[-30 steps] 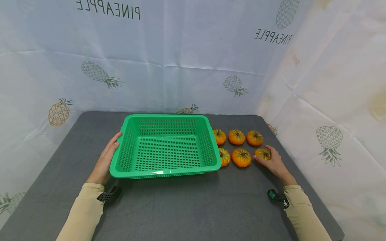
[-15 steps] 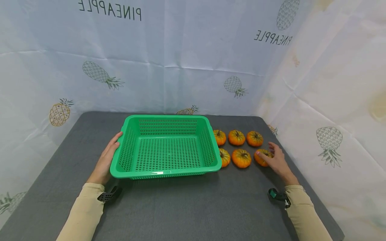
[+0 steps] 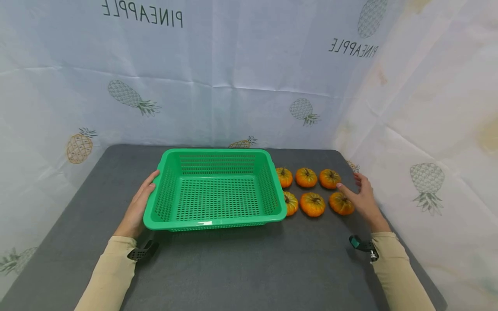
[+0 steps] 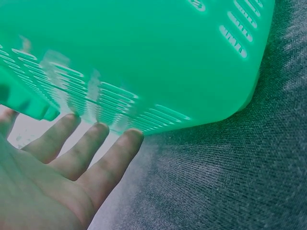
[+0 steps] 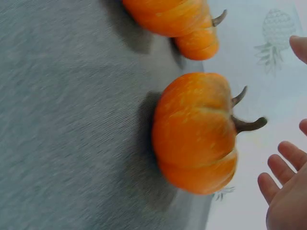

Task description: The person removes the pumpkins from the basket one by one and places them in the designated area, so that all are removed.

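A green plastic basket (image 3: pixel 218 198) with slotted walls stands on the grey table, with nothing in it. My left hand (image 3: pixel 137 207) rests against its outer left side; in the left wrist view the nearly straight fingers (image 4: pixel 112 158) touch the slotted wall. At the right, several small orange pumpkins lie in two rows, some partly hidden behind the basket's rim. My right hand (image 3: pixel 366 202) is just right of the front-right pumpkin (image 3: pixel 341 203), spread and holding nothing. In the right wrist view a gap shows between that hand (image 5: pixel 292 191) and the nearest pumpkin (image 5: pixel 196 134).
Other pumpkins include the front middle one (image 3: pixel 312 204) and the back right one (image 3: pixel 329 178). The grey tabletop (image 3: pixel 241 272) reaches to a pineapple-print cloth (image 3: pixel 253 116) hanging behind and along the sides. Each wrist wears a dark band.
My right hand has let go of the front-right pumpkin and moved right and away from it. The pumpkin stays on the table. My left hand and the basket stay put.
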